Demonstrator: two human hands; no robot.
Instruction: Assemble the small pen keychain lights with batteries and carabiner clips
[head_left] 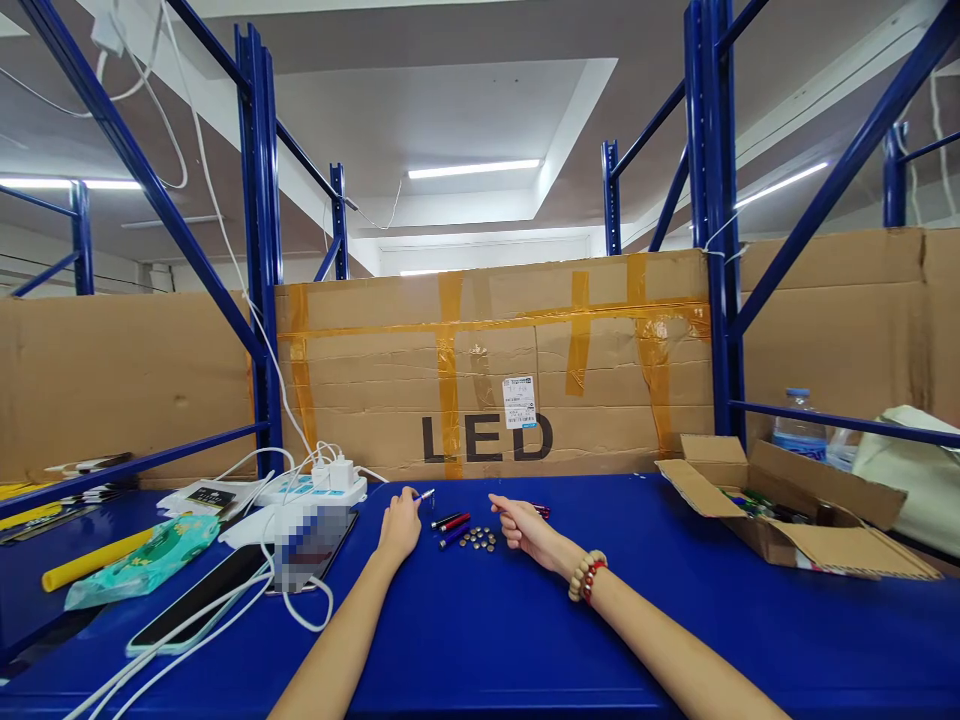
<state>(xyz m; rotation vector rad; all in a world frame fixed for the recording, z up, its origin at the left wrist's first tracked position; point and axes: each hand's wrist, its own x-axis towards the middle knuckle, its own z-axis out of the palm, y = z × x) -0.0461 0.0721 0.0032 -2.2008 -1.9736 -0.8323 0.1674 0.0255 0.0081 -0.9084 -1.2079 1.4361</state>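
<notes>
Fingers of left hand [400, 527] pinch one silver pen [425, 495]; right hand [525, 527] grips another.

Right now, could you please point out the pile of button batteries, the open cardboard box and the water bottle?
Button batteries [478, 540], head view, middle of the pile.
Open cardboard box [847, 490], head view, its far flap.
Water bottle [798, 432], head view, the clear body below the cap.

Blue tabletop [487, 630] carrying small pen-like sticks [452, 522], button cells [478, 540], open cardboard box [795, 505], power strip [319, 487], smartphone [199, 598], tissue pack [146, 560], yellow tube [94, 560]
</notes>
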